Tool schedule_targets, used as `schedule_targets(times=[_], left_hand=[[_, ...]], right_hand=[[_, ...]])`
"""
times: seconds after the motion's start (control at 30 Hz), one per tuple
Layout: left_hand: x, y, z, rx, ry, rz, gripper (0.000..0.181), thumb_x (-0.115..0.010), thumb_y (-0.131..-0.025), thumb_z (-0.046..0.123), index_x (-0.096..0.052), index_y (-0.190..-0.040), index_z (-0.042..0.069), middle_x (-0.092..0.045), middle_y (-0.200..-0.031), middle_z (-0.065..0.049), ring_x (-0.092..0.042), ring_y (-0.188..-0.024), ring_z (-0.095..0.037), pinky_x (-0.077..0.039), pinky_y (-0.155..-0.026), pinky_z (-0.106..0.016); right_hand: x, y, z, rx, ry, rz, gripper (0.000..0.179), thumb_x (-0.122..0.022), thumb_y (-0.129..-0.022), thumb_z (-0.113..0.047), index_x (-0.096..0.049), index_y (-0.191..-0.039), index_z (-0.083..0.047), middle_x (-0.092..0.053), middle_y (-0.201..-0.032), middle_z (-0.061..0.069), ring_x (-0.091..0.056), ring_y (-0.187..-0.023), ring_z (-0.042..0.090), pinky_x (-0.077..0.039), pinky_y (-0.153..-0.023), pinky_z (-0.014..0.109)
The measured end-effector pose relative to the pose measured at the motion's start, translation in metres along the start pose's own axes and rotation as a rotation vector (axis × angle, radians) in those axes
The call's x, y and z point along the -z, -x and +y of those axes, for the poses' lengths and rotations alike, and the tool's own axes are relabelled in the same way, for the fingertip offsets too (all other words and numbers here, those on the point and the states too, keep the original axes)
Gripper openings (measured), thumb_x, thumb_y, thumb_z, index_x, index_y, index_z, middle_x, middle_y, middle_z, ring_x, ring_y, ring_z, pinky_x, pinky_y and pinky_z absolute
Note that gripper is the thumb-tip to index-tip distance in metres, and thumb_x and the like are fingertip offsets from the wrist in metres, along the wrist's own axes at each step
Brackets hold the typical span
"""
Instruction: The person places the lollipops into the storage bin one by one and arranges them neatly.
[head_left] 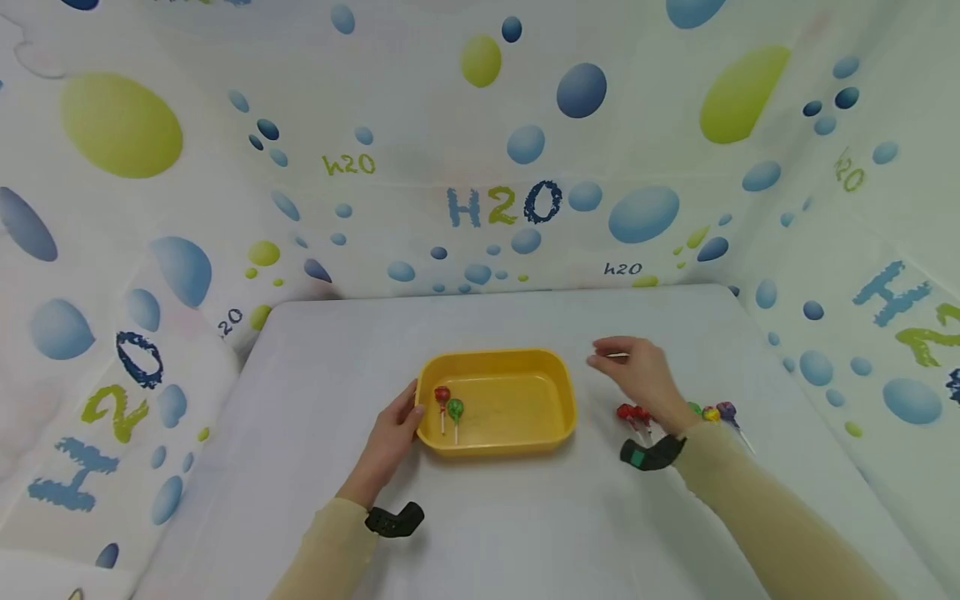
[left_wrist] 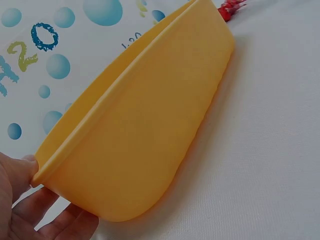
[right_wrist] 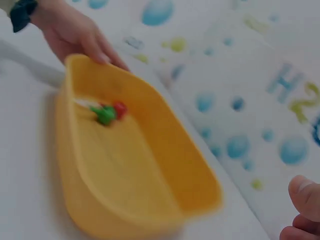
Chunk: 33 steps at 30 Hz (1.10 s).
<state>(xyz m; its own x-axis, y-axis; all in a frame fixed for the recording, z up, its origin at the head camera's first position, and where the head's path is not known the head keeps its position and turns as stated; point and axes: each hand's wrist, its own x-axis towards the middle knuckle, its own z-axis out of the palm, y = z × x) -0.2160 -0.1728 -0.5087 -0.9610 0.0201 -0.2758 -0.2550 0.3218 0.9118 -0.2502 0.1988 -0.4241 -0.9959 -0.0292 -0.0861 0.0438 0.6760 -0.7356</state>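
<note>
A yellow plastic tray (head_left: 517,404) stands on the table. Inside it, at the left end, lie a red lollipop (head_left: 442,395) and a green lollipop (head_left: 456,408). My left hand (head_left: 388,439) grips the tray's left end, thumb at the rim and fingers against the outer wall, as the left wrist view shows. To the right of the tray my right hand (head_left: 640,372) hovers with nothing visible between its loosely bent fingers. Near its wrist lie red lollipops (head_left: 626,412), a yellow lollipop (head_left: 711,413) and a purple lollipop (head_left: 727,410); the forearm partly hides this group.
A white cloth (head_left: 510,525) covers the table. Behind and at both sides hangs a white curtain (head_left: 420,100) printed with blue and green drops. Black bands (head_left: 395,520) sit on both wrists.
</note>
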Motion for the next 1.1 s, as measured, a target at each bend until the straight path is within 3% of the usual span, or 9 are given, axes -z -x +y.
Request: schedule_targets(times=[0.2, 0.4, 0.63, 0.8, 1.1], left_hand=[[0.004, 0.001, 0.002, 0.008, -0.008, -0.011, 0.058, -0.044, -0.111, 0.022, -0.022, -0.165, 0.023, -0.033, -0.167, -0.011, -0.042, -0.149, -0.033, -0.042, -0.117, -0.047], [0.011, 0.003, 0.006, 0.014, -0.029, -0.018, 0.059, -0.042, -0.112, 0.023, -0.019, -0.165, 0.024, -0.03, -0.169, -0.01, -0.041, -0.149, -0.031, -0.042, -0.118, -0.046], [0.011, 0.0, 0.007, 0.028, -0.017, -0.036, 0.059, -0.042, -0.112, 0.023, -0.017, -0.166, 0.024, -0.027, -0.17, -0.009, -0.04, -0.149, -0.031, -0.042, -0.118, -0.046], [0.004, -0.003, 0.005, 0.036, -0.002, -0.052, 0.059, -0.042, -0.112, 0.022, -0.017, -0.166, 0.023, -0.028, -0.169, -0.01, -0.04, -0.149, -0.031, -0.041, -0.118, -0.045], [0.002, -0.005, 0.004, 0.045, -0.006, -0.04, 0.06, -0.043, -0.111, 0.022, -0.018, -0.165, 0.024, -0.028, -0.169, -0.011, -0.039, -0.15, -0.033, -0.041, -0.117, -0.045]], right_hand=[[0.067, 0.016, 0.062, -0.045, 0.038, 0.077, 0.056, -0.057, -0.104, -0.043, -0.057, -0.143, -0.002, -0.06, -0.14, 0.025, -0.061, -0.123, 0.042, -0.056, -0.102, 0.053], [0.101, 0.023, 0.116, -0.087, 0.1, 0.123, 0.061, -0.051, -0.106, -0.044, -0.054, -0.143, 0.004, -0.057, -0.14, 0.032, -0.058, -0.125, 0.05, -0.049, -0.105, 0.064], [0.105, 0.029, 0.16, -0.188, 0.137, 0.081, 0.057, -0.049, -0.108, -0.039, -0.052, -0.143, 0.007, -0.055, -0.14, 0.035, -0.053, -0.127, 0.052, -0.046, -0.107, 0.067], [0.098, 0.037, 0.186, -0.21, 0.174, 0.039, 0.048, -0.051, -0.108, -0.026, -0.053, -0.141, 0.008, -0.054, -0.14, 0.036, -0.051, -0.128, 0.053, -0.045, -0.107, 0.066], [0.087, 0.038, 0.194, -0.165, 0.217, 0.019, 0.04, -0.054, -0.104, -0.013, -0.056, -0.139, 0.008, -0.056, -0.138, 0.036, -0.05, -0.128, 0.055, -0.043, -0.107, 0.068]])
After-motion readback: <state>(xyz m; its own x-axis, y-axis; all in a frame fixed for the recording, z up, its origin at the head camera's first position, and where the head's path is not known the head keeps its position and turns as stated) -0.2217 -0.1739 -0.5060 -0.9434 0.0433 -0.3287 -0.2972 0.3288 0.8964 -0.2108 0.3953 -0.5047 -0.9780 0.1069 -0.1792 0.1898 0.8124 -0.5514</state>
